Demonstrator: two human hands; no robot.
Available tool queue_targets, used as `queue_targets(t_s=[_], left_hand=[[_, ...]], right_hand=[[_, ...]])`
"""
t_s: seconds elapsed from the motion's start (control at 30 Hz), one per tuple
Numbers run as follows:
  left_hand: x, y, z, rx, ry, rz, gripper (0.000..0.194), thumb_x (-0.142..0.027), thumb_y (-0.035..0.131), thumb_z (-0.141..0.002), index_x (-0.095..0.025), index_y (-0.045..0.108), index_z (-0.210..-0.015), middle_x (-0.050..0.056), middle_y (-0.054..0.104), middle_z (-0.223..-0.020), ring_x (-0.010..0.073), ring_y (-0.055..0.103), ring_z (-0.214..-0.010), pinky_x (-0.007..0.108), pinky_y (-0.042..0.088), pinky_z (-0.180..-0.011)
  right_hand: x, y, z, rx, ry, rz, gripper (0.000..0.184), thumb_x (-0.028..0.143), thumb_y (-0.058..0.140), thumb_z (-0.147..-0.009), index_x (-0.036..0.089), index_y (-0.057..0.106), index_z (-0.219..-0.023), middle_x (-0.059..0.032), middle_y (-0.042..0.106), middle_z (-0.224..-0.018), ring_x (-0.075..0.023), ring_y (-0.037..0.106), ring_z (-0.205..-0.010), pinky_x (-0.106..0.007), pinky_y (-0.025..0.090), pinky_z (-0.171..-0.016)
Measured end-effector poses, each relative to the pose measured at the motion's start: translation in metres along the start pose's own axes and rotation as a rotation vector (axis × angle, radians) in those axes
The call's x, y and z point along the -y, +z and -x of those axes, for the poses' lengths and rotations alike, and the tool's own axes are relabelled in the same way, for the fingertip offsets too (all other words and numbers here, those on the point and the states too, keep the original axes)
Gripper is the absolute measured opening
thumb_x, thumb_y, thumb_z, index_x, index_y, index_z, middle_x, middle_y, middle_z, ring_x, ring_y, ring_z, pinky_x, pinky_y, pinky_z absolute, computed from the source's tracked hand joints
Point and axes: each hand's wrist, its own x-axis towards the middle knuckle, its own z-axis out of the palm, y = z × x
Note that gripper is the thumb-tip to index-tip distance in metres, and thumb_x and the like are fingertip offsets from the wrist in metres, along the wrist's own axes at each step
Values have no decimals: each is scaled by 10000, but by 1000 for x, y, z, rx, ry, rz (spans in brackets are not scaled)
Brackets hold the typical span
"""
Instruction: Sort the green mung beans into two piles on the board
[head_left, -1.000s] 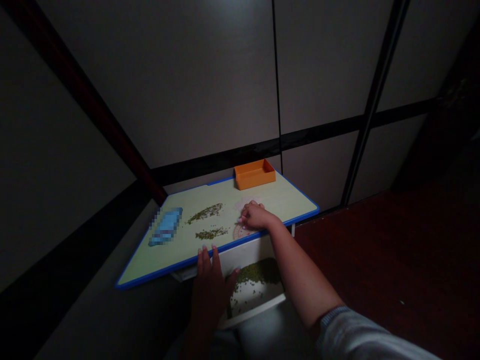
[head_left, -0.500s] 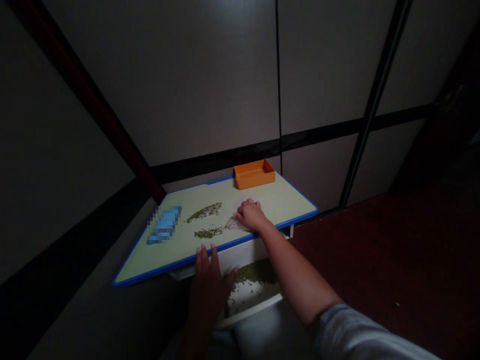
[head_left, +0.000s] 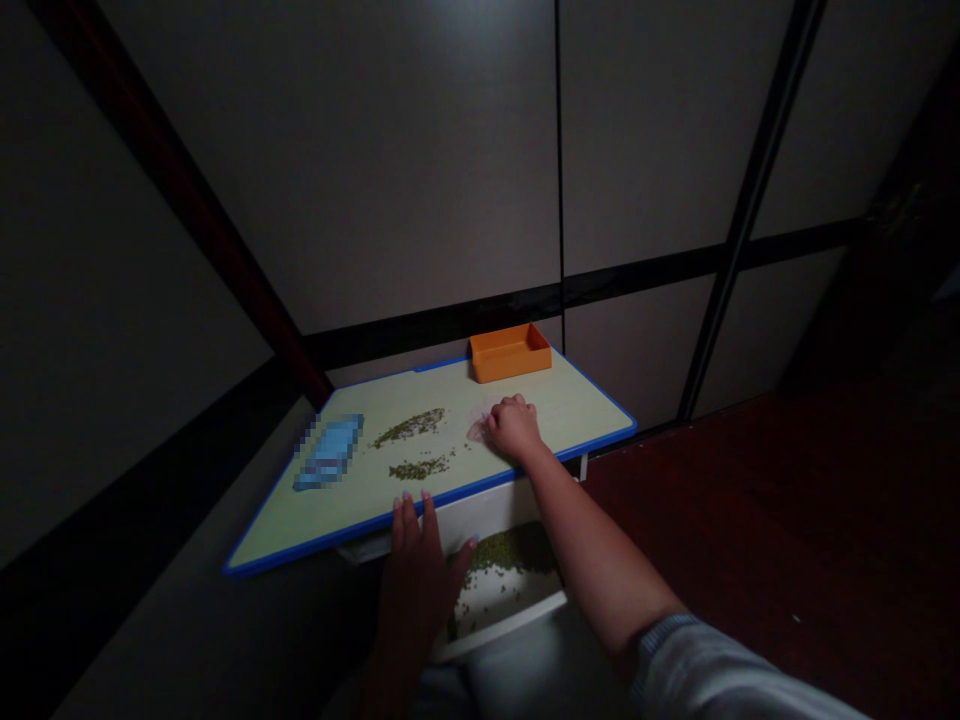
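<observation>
My right hand (head_left: 514, 428) is closed on a clear protractor (head_left: 478, 424) with reddish markings, held over the tabletop and partly hidden by the fingers. To its left, small green beans (head_left: 418, 467) lie in a short band near the front edge. Behind them, a longer slanting band of beans (head_left: 409, 427) is spread out. My left hand (head_left: 420, 560) rests at the front edge of the table (head_left: 330, 520), fingers stretched and apart, holding nothing. Beside its thumb is an open white drawer (head_left: 517, 625) under the tabletop, with a heap of green beans (head_left: 514, 548) inside.
An orange open box (head_left: 511, 362) stands at the back edge of the table. On the left lies a light-blue object (head_left: 330, 452), blurred out. Cabinet panels (head_left: 420, 170) rise behind the table, and dark red floor (head_left: 720, 540) extends to the right.
The protractor first swung leftward to the front band of beans, then moved back and away from it. A few beans now lie scattered to that band's right. My left hand has stayed put.
</observation>
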Motion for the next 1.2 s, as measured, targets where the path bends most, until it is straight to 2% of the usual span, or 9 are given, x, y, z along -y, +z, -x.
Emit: queue_targets(t_s=[0.23,0.4,0.53,0.67,0.93,1.1,1.2], left_hand=[[1,2,-1,-9,3,1,789,-540,488,-816,-32,313,-1394,304,321,-1462,403,238,-1401,546,380,-1028],[1,1,0,-16,-1,9,776,-539,477,-821,-32,324,-1389,297,327,-1460,396,245,-1400,534,384,-1030],[2,3,0,-23,-3,16,778,-536,494,-811,-57,315,-1398,275,329,-1468,389,241,-1403,534,383,-1031],[3,4,0,-25,2,22,781,-534,493,-813,-56,306,-1402,274,328,-1470,387,236,-1406,536,386,-1031],[2,2,0,-19,13,21,801,-519,521,-801,-47,294,-1407,289,326,-1468,392,242,-1403,541,390,-1027],[1,0,-1,-20,6,21,783,-525,508,-808,-54,309,-1401,285,333,-1467,389,251,-1401,533,404,-1015],[0,-2,-1,-18,-3,18,775,-535,500,-809,-64,324,-1398,267,346,-1467,376,261,-1401,516,408,-1017]], right_hand=[[12,6,4,13,-179,-60,302,317,440,-919,160,697,-928,-112,649,-1048,-242,454,-1070,-377,340,-845],[2,2,0,5,-215,-132,309,309,437,-929,150,693,-858,-103,653,-990,-208,472,-1010,-335,337,-833],[-9,2,-4,72,-266,-208,265,273,484,-903,146,683,-781,-83,659,-914,-189,484,-961,-303,335,-830],[-8,4,-3,109,-302,-230,236,250,510,-880,159,675,-738,-64,657,-875,-184,484,-954,-288,331,-818],[5,2,4,176,-386,-228,264,306,509,-894,175,683,-745,-59,635,-914,-199,453,-986,-334,299,-859],[4,-2,7,231,-406,-266,258,340,535,-890,192,688,-744,-40,615,-928,-207,436,-1032,-390,258,-913],[1,-4,6,203,-380,-268,275,335,514,-900,184,679,-741,-43,611,-939,-205,431,-1036,-389,256,-916]])
